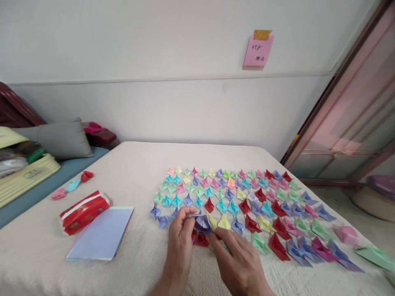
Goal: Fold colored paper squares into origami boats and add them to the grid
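Between my two hands is a purple folded-paper boat (202,222), held up over the near part of the table. My left hand (182,236) pinches its left end with thumb and fingers. At its right end, the fingers of my right hand (236,257) close on the paper. Just behind and below lie rows of small folded-paper boats in many colours, among them a yellow boat (224,222) and a red boat (203,239). My hands hide part of the nearest rows.
A stack of coloured paper (103,234) lies at the left, with a red packet (84,211) against it. Several crumpled paper pieces (73,185) sit farther left. A pink note (258,51) is taped to the wall. A grey cushion (61,137) stands beyond the table's left edge.
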Tool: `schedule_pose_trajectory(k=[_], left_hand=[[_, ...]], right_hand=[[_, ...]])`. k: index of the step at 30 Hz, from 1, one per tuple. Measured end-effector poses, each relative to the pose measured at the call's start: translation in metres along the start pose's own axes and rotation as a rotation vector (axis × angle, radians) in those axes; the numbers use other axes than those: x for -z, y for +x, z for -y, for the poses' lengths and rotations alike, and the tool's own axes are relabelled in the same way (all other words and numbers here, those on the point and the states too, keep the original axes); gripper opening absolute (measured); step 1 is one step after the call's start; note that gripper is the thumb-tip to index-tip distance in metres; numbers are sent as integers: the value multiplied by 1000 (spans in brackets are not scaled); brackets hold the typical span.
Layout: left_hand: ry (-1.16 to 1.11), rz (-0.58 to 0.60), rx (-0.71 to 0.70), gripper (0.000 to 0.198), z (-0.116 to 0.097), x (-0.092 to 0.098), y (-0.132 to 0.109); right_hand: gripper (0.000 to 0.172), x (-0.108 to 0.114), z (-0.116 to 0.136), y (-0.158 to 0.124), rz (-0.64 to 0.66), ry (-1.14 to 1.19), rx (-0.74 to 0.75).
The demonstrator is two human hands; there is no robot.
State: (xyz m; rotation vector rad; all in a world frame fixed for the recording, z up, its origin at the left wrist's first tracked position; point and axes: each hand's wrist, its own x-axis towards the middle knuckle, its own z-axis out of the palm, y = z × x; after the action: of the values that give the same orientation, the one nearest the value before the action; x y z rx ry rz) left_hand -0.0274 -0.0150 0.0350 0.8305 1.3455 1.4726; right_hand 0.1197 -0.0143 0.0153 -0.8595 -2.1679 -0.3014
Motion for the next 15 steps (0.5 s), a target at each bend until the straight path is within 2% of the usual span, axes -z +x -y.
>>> schedule_pose_trajectory(k=[9,15], left_hand=[[-79,-8,88,15,7,2,6],[-119,-13,199,17,11,0,8]], right_hand=[[37,-2,3,0,74,-44,86],[43,-2,12,5,135,-66,134]])
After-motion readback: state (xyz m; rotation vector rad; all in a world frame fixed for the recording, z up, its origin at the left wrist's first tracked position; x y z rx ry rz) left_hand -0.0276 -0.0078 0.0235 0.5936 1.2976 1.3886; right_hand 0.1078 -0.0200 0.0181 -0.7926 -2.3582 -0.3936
